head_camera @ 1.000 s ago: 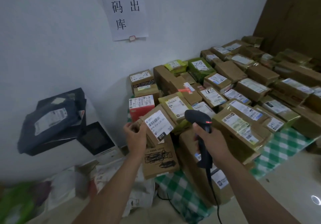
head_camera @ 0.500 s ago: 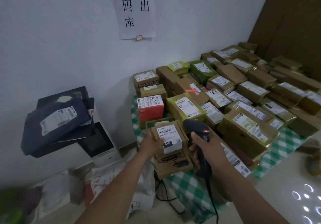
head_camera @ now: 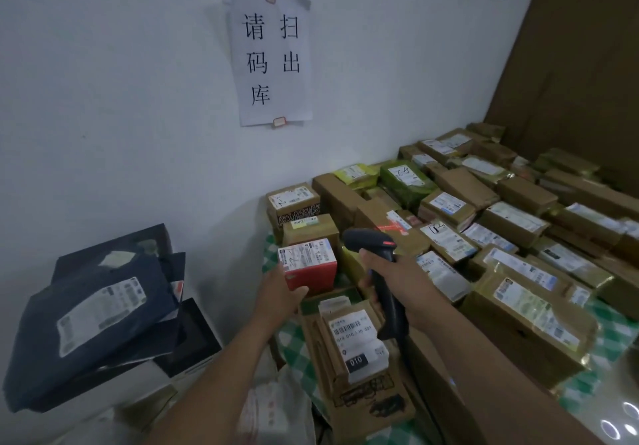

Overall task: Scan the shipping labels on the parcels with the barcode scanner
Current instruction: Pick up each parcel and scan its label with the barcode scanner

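Note:
My right hand (head_camera: 390, 272) grips a black barcode scanner (head_camera: 375, 247) by its handle, its head raised over the parcels with a red light on its side. My left hand (head_camera: 280, 292) reaches to a red box with a white shipping label (head_camera: 307, 259), fingers touching its front side. Just below lies the small cardboard parcel with a white label marked 010 (head_camera: 356, 341), resting on a flat carton. Many brown and green labelled parcels (head_camera: 449, 237) cover the table.
The table has a green checked cloth (head_camera: 294, 348). Dark blue mailer bags (head_camera: 93, 310) are stacked on a white and black box at the left. A paper sign (head_camera: 271, 61) hangs on the white wall. A brown board (head_camera: 570, 64) leans at the right.
My left hand has set the 010 parcel down on the flat carton and moved up to the red box. The scanner has risen, and the view has tilted upward.

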`<action>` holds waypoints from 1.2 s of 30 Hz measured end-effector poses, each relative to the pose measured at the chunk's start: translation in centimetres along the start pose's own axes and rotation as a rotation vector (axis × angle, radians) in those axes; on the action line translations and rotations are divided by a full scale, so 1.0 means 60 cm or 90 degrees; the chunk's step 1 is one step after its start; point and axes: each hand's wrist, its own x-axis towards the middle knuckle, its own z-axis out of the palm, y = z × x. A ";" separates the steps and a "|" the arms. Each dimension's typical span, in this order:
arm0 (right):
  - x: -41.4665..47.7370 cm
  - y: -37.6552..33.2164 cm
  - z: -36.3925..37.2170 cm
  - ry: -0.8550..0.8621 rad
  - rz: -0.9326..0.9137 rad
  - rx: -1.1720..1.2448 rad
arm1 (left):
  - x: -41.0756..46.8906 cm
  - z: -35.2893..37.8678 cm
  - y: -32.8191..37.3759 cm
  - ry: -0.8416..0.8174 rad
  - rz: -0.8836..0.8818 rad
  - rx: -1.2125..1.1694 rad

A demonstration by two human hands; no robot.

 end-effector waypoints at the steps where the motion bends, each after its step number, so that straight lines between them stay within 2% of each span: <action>1: 0.017 0.000 0.005 -0.003 0.007 0.015 | 0.019 -0.002 -0.006 0.001 -0.007 0.020; 6: 0.093 0.017 0.019 -0.019 0.087 0.041 | 0.095 0.001 -0.029 -0.029 -0.089 0.140; 8: 0.114 0.022 0.019 -0.031 0.112 0.038 | 0.120 0.006 -0.037 -0.045 -0.090 0.203; 13: 0.149 0.032 0.016 -0.057 0.135 0.053 | 0.154 0.016 -0.055 -0.142 -0.122 0.253; 16: 0.158 0.038 0.012 -0.059 0.156 0.077 | 0.157 0.009 -0.051 -0.153 -0.114 0.298; 18: 0.161 0.039 0.007 -0.056 0.166 0.099 | 0.152 0.003 -0.037 -0.146 -0.152 0.249; 21: 0.163 0.034 -0.001 -0.033 0.163 0.117 | 0.137 -0.003 -0.007 -0.073 -0.204 0.101; 26: 0.157 0.015 -0.001 0.026 0.086 0.166 | 0.114 0.014 0.054 0.053 -0.187 -0.131; 30: 0.145 0.007 0.002 0.043 0.035 0.169 | 0.107 0.014 0.088 0.023 -0.126 -0.228; 33: 0.134 0.003 0.002 0.038 0.018 0.246 | 0.100 0.004 0.089 0.008 -0.117 -0.317; 36: 0.123 0.002 -0.001 0.045 -0.002 0.257 | 0.102 0.001 0.080 -0.014 -0.111 -0.380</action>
